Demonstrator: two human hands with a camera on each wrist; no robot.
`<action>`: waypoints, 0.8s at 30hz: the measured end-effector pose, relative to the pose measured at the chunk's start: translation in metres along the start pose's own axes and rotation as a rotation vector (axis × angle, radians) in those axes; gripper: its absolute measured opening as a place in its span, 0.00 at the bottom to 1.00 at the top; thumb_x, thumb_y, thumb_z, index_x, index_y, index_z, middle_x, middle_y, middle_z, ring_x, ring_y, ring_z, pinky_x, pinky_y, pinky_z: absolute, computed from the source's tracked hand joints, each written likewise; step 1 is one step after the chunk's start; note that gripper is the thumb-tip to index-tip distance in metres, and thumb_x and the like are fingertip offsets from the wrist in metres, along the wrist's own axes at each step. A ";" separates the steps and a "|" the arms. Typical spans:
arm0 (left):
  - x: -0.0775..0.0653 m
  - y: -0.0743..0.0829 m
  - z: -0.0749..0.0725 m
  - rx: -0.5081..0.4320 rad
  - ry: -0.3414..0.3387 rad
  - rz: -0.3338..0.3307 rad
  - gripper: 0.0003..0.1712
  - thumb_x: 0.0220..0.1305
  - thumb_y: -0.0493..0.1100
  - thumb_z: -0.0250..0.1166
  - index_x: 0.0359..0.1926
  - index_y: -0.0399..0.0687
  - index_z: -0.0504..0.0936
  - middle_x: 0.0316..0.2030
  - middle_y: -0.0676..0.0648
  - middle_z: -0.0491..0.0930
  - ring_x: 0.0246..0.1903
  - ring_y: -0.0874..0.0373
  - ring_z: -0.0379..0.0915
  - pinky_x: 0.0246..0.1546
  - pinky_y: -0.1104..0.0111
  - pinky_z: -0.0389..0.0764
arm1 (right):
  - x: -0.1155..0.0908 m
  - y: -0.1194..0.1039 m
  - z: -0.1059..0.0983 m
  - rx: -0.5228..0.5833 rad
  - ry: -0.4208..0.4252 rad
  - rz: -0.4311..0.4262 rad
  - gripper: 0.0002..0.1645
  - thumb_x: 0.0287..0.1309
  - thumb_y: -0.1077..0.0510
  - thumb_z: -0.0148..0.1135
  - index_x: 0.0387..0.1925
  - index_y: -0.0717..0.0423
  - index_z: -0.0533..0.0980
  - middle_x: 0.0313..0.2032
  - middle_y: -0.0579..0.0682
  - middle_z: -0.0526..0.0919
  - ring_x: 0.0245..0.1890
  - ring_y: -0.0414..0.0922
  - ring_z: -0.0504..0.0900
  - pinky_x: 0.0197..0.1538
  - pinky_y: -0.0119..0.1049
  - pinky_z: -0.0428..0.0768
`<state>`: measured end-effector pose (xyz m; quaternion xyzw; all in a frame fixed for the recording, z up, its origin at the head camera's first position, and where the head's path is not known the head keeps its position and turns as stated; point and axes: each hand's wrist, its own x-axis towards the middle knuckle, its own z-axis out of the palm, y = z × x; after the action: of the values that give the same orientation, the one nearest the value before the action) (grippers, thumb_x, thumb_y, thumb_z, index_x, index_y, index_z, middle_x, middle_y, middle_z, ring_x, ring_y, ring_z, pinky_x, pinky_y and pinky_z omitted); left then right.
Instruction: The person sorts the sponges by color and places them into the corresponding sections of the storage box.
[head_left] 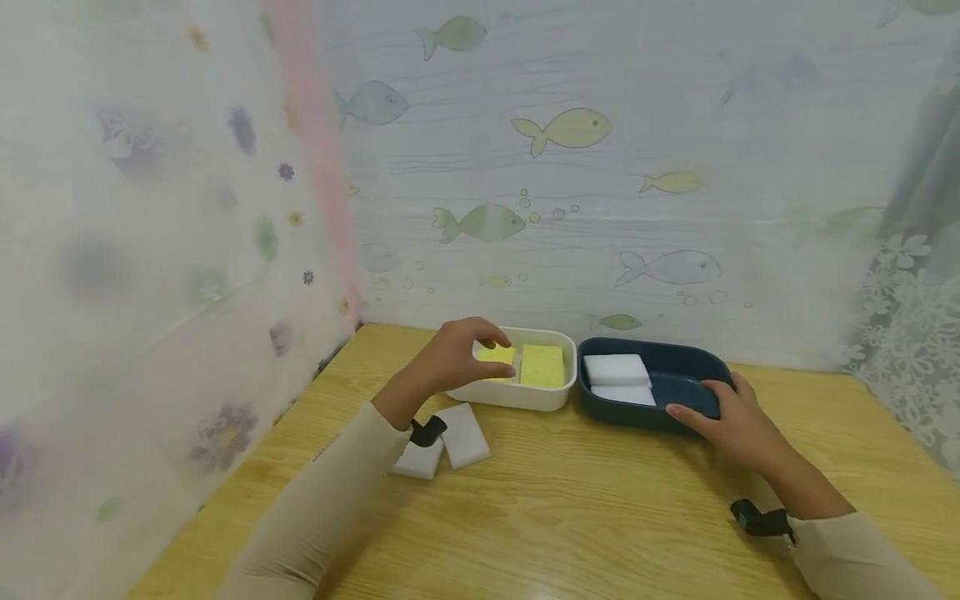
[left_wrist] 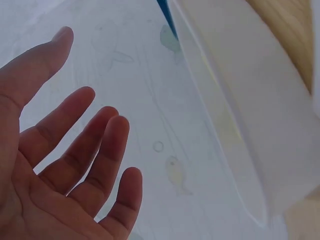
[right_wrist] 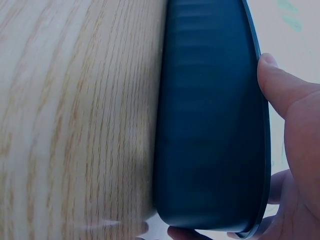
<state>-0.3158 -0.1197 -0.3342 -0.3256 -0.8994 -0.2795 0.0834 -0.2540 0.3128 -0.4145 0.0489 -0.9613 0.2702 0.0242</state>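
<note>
My left hand (head_left: 457, 354) hovers over the left part of a white container (head_left: 517, 397), thumb and fingers apart with nothing between them. Behind those fingers sits a yellow sponge (head_left: 495, 358), partly hidden; another yellow sponge (head_left: 542, 365) lies to its right in the container. The left wrist view shows the palm bare beside the container's wall (left_wrist: 265, 100). My right hand (head_left: 738, 425) holds the right end of a dark blue container (head_left: 630, 414), its thumb (right_wrist: 280, 82) on the rim. Two white sponges (head_left: 617, 369) lie in that container's left half.
Two more white sponges (head_left: 467, 436) lie on the wood-grained table (head_left: 570, 517), in front of the white container and partly behind the left wrist. Both containers stand side by side near a curtain (head_left: 570, 208) printed with fish. A flowered curtain (head_left: 150, 275) hangs at the left.
</note>
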 end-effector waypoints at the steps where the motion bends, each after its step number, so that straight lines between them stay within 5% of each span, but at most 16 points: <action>1: -0.004 -0.003 -0.001 -0.002 -0.003 -0.004 0.24 0.59 0.57 0.78 0.53 0.56 0.87 0.54 0.53 0.85 0.53 0.55 0.80 0.56 0.56 0.81 | 0.000 0.000 0.000 0.002 0.000 0.001 0.62 0.68 0.26 0.56 0.76 0.75 0.53 0.74 0.84 0.32 0.69 0.86 0.50 0.60 0.81 0.62; 13: -0.030 -0.051 -0.001 -0.079 -0.154 -0.151 0.28 0.57 0.57 0.79 0.56 0.51 0.87 0.55 0.54 0.84 0.56 0.52 0.79 0.59 0.53 0.80 | 0.000 -0.001 0.000 -0.010 -0.001 0.005 0.62 0.68 0.26 0.56 0.76 0.74 0.54 0.75 0.83 0.32 0.68 0.85 0.51 0.60 0.80 0.63; 24: -0.037 -0.060 -0.015 -0.009 -0.299 -0.216 0.18 0.56 0.46 0.80 0.47 0.49 0.89 0.44 0.51 0.87 0.45 0.58 0.82 0.47 0.61 0.84 | 0.002 0.001 0.000 -0.018 -0.007 0.008 0.62 0.69 0.26 0.55 0.76 0.74 0.53 0.75 0.84 0.32 0.68 0.86 0.50 0.60 0.81 0.62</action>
<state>-0.3252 -0.1860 -0.3605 -0.2656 -0.9302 -0.2395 -0.0830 -0.2556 0.3132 -0.4152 0.0456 -0.9639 0.2614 0.0202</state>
